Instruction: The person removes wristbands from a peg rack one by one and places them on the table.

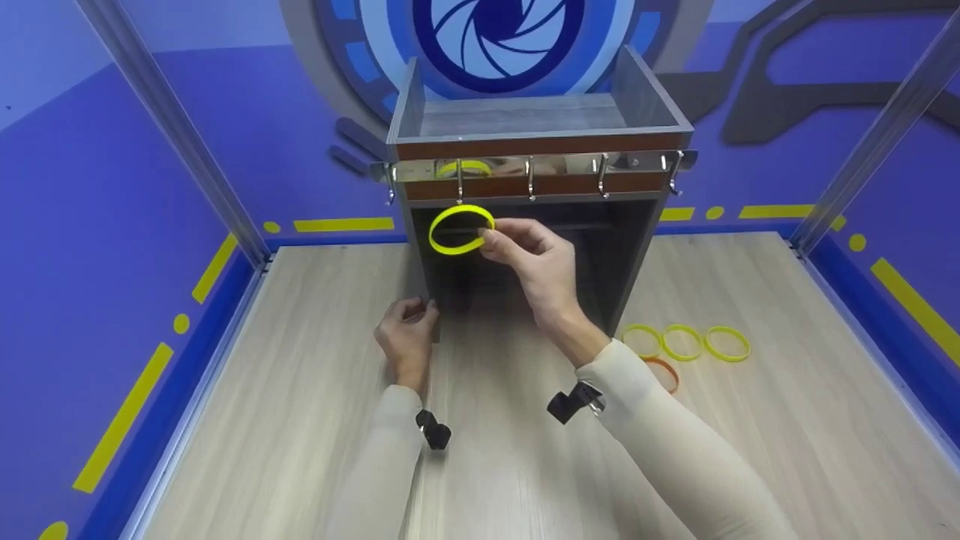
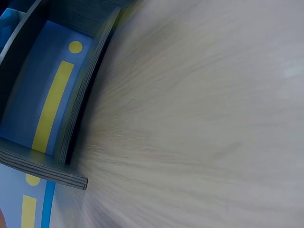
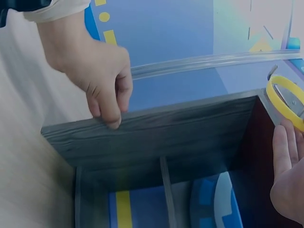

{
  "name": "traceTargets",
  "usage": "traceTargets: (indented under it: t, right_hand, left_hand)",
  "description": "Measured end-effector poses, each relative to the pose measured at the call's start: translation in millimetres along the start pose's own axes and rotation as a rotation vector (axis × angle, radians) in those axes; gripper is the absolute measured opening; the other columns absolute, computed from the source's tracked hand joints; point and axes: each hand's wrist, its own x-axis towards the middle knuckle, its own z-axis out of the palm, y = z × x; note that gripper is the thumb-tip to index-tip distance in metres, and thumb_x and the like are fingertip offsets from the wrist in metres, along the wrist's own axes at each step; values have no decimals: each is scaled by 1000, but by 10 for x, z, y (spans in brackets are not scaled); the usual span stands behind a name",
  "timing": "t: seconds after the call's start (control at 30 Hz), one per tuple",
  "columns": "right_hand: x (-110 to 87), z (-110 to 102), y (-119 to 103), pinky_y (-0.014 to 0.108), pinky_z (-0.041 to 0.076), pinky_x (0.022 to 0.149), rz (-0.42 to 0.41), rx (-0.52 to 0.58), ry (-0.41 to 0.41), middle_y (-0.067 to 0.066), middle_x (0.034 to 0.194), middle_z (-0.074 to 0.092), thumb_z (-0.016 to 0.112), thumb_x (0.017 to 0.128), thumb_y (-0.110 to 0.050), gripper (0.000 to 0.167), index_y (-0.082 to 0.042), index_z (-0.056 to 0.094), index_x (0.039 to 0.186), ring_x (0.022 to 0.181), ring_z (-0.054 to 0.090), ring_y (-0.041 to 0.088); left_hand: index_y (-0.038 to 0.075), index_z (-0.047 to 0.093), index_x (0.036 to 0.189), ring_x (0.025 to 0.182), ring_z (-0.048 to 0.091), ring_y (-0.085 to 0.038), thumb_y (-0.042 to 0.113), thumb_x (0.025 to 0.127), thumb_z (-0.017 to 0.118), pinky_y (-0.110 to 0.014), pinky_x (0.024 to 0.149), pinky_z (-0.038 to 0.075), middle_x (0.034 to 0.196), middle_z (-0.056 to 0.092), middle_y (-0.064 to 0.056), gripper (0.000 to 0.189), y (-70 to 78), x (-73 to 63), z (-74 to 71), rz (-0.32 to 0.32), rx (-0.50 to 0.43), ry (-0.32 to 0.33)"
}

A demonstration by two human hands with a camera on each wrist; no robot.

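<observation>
My right hand (image 1: 540, 262) pinches a yellow ring (image 1: 435, 241), a thin band, between thumb and fingers. In the head view the ring shows just under the second hook (image 1: 460, 184) from the left; whether they touch I cannot tell. The hook belongs to a metal strip on the front of a grey wooden cabinet (image 1: 652, 97). Low at the cabinet's left side, my left hand (image 1: 405, 334) grips the front edge of the side panel (image 3: 152, 124) with curled fingers. The right wrist view shows this left hand (image 3: 102, 71) and the yellow ring (image 3: 273, 92) near the strip.
Three yellow rings (image 1: 746, 351) lie in a row on the wooden table (image 1: 495, 480), right of the cabinet. An orange ring (image 1: 675, 379) lies beside them, partly behind my right sleeve. More hooks (image 1: 604, 176) line the strip. Blue walls (image 1: 90, 262) enclose the table.
</observation>
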Motion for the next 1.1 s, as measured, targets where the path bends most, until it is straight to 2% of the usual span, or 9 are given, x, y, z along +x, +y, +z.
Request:
traceTargets:
  t: [0.2,0.53,0.87,1.1]
  right_hand:
    - [-50,-164,15,46,63,90,19,-9,34,23,107,75,83,92,-6,27,9,74,113,94,75,40]
    - [-173,-469,34,46,63,88,44,-25,95,25,108,74,84,92,-6,28,9,74,113,90,77,32]
    - [-284,-762,63,44,64,85,54,0,164,28,108,73,81,92,2,26,14,71,114,86,77,28]
    - [-357,-986,58,44,63,88,100,0,221,27,110,73,81,92,-1,30,14,70,115,93,77,36]
  left_hand:
    - [-4,75,86,75,78,-32,-3,80,87,-23,67,62,85,76,-15,13,13,4,3,-13,-17,-3]
    - [-5,75,85,74,77,-31,-2,80,86,-16,65,58,84,75,-14,13,17,3,5,-27,-26,3]
    - [-5,75,87,75,78,-33,-1,79,86,-18,65,60,85,76,-15,14,23,5,5,-45,-30,-5]
    - [-4,76,87,77,78,-32,-1,80,86,-19,67,60,87,76,-14,13,30,-2,-3,-61,-30,-17]
